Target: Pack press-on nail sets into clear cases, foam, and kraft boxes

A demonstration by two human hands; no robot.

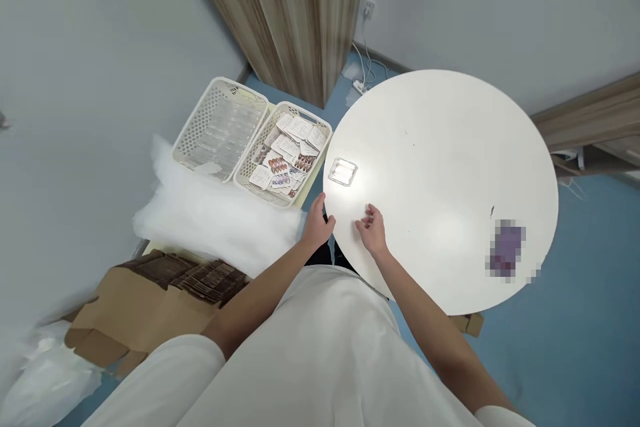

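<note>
My left hand (319, 223) is at the near left edge of the round white table (440, 140), its fingers stretched out and its thumb apart, with nothing in it. To the right, my right hand (373, 231) is over the tabletop, fingers loosely curled and thumb apart; no object shows in it. Beyond both hands, a small clear plastic case (343, 172) lies flat near the table's left edge, shining under the light. Neither hand touches it.
Left of the table stand a white basket (239, 181) of press-on nail sets and cards, and another basket (186, 125) with clear plastic cases. White wrap (210, 213) and an open cardboard box (145, 310) lie nearer. A blurred purple item (507, 249) sits at the table's right.
</note>
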